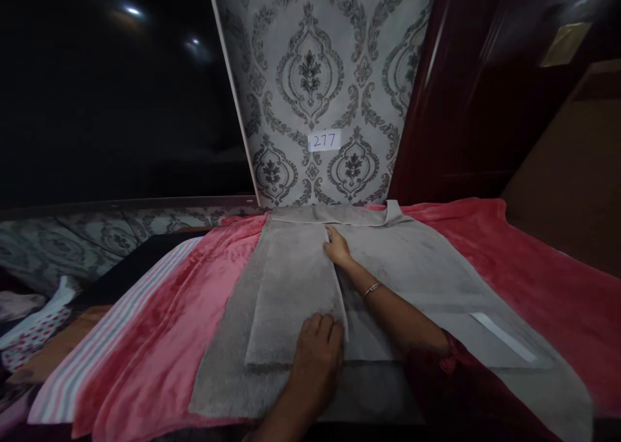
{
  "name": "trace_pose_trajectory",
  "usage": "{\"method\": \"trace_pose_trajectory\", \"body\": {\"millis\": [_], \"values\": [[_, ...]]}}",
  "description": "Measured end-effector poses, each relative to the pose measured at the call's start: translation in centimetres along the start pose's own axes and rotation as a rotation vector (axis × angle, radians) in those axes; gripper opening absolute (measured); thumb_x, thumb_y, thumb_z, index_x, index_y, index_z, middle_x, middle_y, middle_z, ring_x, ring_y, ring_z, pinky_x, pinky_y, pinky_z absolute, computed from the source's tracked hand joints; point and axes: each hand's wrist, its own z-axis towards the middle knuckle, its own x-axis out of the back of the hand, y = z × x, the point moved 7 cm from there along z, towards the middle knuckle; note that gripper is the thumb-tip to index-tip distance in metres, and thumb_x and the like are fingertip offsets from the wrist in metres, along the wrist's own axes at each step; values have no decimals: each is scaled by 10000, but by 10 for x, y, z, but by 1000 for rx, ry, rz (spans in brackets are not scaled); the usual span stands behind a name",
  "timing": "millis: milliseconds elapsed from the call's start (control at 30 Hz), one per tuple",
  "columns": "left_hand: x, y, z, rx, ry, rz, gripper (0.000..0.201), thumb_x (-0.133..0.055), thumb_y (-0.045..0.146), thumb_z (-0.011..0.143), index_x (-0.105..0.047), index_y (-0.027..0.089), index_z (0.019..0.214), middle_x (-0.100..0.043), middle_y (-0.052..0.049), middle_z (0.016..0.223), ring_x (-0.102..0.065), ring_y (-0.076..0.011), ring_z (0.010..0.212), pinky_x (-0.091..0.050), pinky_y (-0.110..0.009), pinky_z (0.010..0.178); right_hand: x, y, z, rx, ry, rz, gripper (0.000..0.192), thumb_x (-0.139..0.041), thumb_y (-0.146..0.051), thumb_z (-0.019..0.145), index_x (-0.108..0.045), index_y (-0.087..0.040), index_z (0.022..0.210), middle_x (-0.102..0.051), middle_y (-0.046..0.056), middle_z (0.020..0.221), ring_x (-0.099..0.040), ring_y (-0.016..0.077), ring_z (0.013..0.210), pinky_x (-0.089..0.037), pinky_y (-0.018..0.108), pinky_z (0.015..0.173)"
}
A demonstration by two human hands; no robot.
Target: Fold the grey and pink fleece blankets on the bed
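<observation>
A large grey plush cloth lies spread out, with a smaller grey cloth panel flat on top of it. My left hand is at the panel's near right corner, its fingers curled over the edge and its thumb out of sight. Farther back, my right hand pinches the same long edge near its far end. The panel's edge runs between the two hands and looks slightly raised. At the back, a narrow grey band lies across the cloth, its right end turned up.
Beneath the grey cloth is a pink-red plush blanket, with a striped cloth at its left. A pale strip rests on the right side. Behind stand a patterned wall with a "277" label, a dark screen and a cardboard box.
</observation>
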Motion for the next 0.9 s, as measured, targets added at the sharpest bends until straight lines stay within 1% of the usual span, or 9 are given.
{"method": "trace_pose_trajectory", "body": {"millis": [100,167,333,433,500,667,733,800,900], "values": [[-5,11,7,-68,1,70,179,-577,53,837,-598,188,953,-628,-66,1004,-557,-239,924,-500,-387,788,3,12,2,0,15,-66,697,-524,-76,815,-451,-141,1505,-671,110,1266,-633,236,1146,-484,314,1003],[-8,16,8,-109,0,110,176,-605,60,836,-604,182,962,-640,-63,1014,-555,-233,906,-497,-372,765,1,20,4,6,8,-99,671,-539,-101,816,-473,-115,1484,-676,127,1256,-637,248,1136,-483,322,1000],[-8,18,3,-164,40,104,140,-658,93,838,-607,175,939,-646,-61,973,-540,-227,859,-479,-360,726,-6,28,10,36,4,-142,679,-531,-124,815,-472,-170,1491,-692,88,1238,-638,230,1136,-479,295,989],[-4,18,-1,-195,94,43,133,-651,96,855,-605,172,955,-649,-60,994,-533,-218,861,-476,-359,741,-6,30,10,43,7,-152,702,-497,-120,820,-439,-170,1519,-695,79,1232,-647,221,1121,-490,292,978],[-6,16,-3,-195,99,24,148,-642,95,865,-604,178,982,-647,-59,1020,-534,-219,879,-479,-366,765,-6,30,10,48,8,-159,712,-482,-116,821,-429,-171,1530,-686,74,1257,-644,216,1128,-487,288,987],[-16,15,-6,-179,34,40,202,-671,95,846,-600,189,1010,-637,-66,1090,-533,-242,928,-492,-381,782,-3,26,16,52,3,-197,686,-503,-145,842,-454,-185,1526,-696,80,1250,-651,229,1127,-489,298,986],[-13,16,-4,-189,-6,27,202,-669,86,841,-601,185,1003,-634,-63,1063,-531,-242,925,-496,-380,783,-1,23,24,57,9,-213,636,-498,-194,885,-463,-197,1521,-685,81,1278,-650,229,1138,-492,304,984],[-8,15,-1,-187,-94,-20,172,-653,81,847,-597,187,969,-625,-50,1019,-528,-235,918,-496,-373,786,2,20,32,60,16,-227,609,-485,-234,916,-458,-192,1523,-677,84,1296,-649,219,1144,-495,295,976],[0,13,2,-178,-193,-107,189,-623,77,871,-592,198,1014,-612,-43,1079,-524,-224,969,-493,-362,838,3,18,41,46,22,-259,600,-462,-234,929,-448,-163,1525,-702,98,1240,-668,212,1104,-504,289,946]]}}
